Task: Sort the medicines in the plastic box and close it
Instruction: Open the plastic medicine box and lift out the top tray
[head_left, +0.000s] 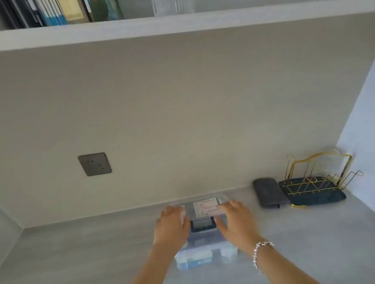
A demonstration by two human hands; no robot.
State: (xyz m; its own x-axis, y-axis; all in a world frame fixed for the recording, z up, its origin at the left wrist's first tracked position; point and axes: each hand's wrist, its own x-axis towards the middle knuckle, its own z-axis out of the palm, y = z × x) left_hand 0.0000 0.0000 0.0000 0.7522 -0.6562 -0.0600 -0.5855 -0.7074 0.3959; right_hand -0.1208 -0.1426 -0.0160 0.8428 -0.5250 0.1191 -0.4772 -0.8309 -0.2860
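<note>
Both the left hand [171, 224] and right hand [235, 217] press flat on the box [205, 254] lid; uneven pressure could leave one side unlatched.

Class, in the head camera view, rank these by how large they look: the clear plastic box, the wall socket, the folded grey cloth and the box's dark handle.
1. Plastic box, clearly largest.
2. Grey cloth.
3. Wall socket; close to the cloth, so this order is unsure.
4. Dark handle, smallest.
</note>
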